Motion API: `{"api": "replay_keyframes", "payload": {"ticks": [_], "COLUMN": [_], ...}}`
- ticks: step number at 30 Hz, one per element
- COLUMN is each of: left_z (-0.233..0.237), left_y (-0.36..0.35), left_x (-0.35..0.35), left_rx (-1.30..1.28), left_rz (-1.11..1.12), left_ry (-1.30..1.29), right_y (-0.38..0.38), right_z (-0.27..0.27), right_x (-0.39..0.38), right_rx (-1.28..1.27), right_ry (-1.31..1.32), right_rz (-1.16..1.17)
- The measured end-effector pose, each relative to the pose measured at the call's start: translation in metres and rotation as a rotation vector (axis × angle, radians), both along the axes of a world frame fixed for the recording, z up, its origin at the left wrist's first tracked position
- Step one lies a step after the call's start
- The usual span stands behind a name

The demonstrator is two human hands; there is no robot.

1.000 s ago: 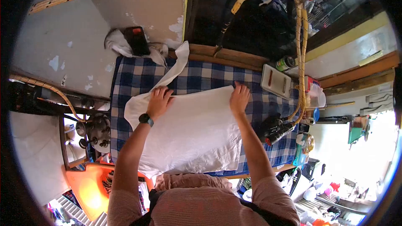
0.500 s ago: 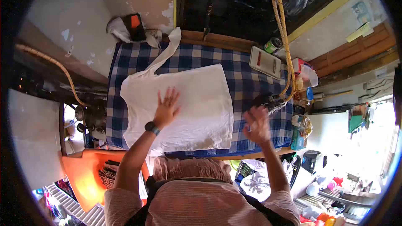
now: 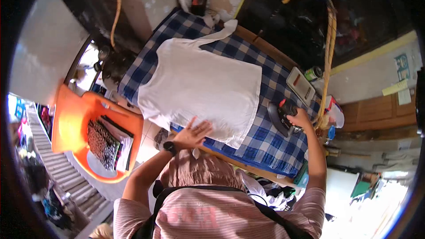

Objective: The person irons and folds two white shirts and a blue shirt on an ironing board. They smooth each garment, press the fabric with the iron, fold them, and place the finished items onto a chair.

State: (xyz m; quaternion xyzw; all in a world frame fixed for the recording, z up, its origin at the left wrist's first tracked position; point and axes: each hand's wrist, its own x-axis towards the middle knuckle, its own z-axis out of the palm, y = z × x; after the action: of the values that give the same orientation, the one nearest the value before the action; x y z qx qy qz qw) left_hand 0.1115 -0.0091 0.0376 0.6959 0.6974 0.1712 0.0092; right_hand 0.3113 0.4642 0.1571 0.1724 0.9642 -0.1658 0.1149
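A white long-sleeved shirt (image 3: 203,88) lies spread on a blue checked cloth (image 3: 265,144), one sleeve stretched toward the back edge. My left hand (image 3: 194,133) is open, fingers apart, at the shirt's near edge. To the right of the shirt, my right hand (image 3: 301,119) is wrapped round the handle of a dark iron (image 3: 279,117) with red parts. The iron is on the checked cloth, beside the shirt's hem and apart from it. My palm and fingers partly hide its handle.
An orange chair (image 3: 71,124) with folded clothes (image 3: 104,141) stands at the left. At the back right are a white tray (image 3: 303,86) and a green can (image 3: 313,73). A yellowish cord (image 3: 330,57) hangs near my right hand.
My right hand has gone from apart and blurred near the iron to gripping it. My left hand has moved from the shirt's middle to its near edge. The view has rotated.
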Motion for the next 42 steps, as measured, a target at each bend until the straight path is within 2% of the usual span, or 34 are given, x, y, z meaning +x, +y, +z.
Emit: {"api": "replay_keyframes", "payload": {"ticks": [2,4,6,10,12,14,15,18,20,21,22,24,25,26,27,28,30,31,32,35,36,38,39,42], "left_z": [-0.001,0.000,0.001,0.001,-0.004,-0.006,-0.006,0.000,0.007,0.003,0.005,0.010,0.012,0.015,0.017,0.012,-0.009,-0.010,-0.010,-0.025,-0.014,0.026,0.029,0.078], "left_y": [-0.030,-0.053,-0.062,-0.071,-0.079,-0.089,-0.091,-0.094,-0.097,-0.100,-0.097,-0.086,-0.085,-0.084,-0.081,-0.080,-0.083,-0.086,-0.092,-0.110,-0.114,-0.119,-0.127,-0.126], "left_x": [-0.009,-0.016,-0.027,-0.040,-0.040,-0.036,-0.032,-0.035,-0.052,-0.072,-0.086,-0.123,-0.135,-0.147,-0.160,-0.170,-0.182,-0.185,-0.186,-0.195,-0.201,-0.220,-0.236,-0.281], "left_rx": [-0.124,-0.210,-0.126,-0.052,-0.019,-0.034,-0.030,-0.014,0.036,0.154,0.368,0.527,0.531,0.326,0.114,0.127,0.093,0.129,0.128,0.347,0.337,0.437,0.436,0.508], "left_rz": [0.232,0.407,0.522,0.566,0.547,0.565,0.575,0.590,0.644,0.736,0.956,1.396,1.396,1.537,1.668,1.672,1.511,1.505,1.504,1.340,1.334,1.479,1.500,1.459], "left_ry": [0.041,0.164,0.022,-0.020,-0.095,-0.073,-0.048,-0.040,-0.243,-0.289,-0.191,-0.072,-0.074,-0.106,-0.137,-0.142,-0.044,-0.185,-0.187,-0.079,-0.082,-0.638,-0.608,-0.553], "right_y": [-0.039,-0.079,-0.102,-0.180,-0.221,-0.237,-0.248,-0.250,-0.257,-0.250,-0.251,-0.255,-0.265,-0.268,-0.268,-0.270,-0.291,-0.306,-0.320,-0.363,-0.379,-0.407,-0.417,-0.434], "right_z": [0.018,0.044,0.052,0.021,0.007,-0.007,0.005,-0.002,0.017,0.008,0.010,0.016,0.030,0.014,-0.014,-0.030,-0.027,-0.014,-0.006,-0.010,-0.006,-0.004,-0.006,-0.011], "right_x": [-0.032,-0.057,-0.081,-0.131,-0.146,-0.140,-0.136,-0.123,-0.117,-0.117,-0.122,-0.135,-0.150,-0.153,-0.154,-0.160,-0.178,-0.193,-0.212,-0.266,-0.288,-0.327,-0.341,-0.367], "right_rx": [-0.408,-0.517,-0.774,-0.582,-0.403,-0.267,-0.255,-0.382,-0.364,-0.385,-0.384,-0.460,-0.516,-0.508,-0.415,-0.319,-0.313,-0.328,-0.345,-0.308,-0.317,-0.260,-0.313,-0.423], "right_ry": [-0.092,-0.021,-0.039,-0.161,-0.107,0.061,-0.080,-0.255,-0.142,-0.128,-0.129,-0.189,-0.290,-0.286,-0.090,0.104,0.069,0.015,-0.040,0.027,0.002,-0.089,-0.058,-0.005], "right_rz": [-0.785,-0.636,-0.496,-0.124,0.047,0.261,0.273,0.455,0.285,0.243,0.258,-0.130,-0.250,-0.252,-0.194,-0.131,-0.124,-0.129,-0.137,-0.020,0.005,0.131,0.194,0.370]}}
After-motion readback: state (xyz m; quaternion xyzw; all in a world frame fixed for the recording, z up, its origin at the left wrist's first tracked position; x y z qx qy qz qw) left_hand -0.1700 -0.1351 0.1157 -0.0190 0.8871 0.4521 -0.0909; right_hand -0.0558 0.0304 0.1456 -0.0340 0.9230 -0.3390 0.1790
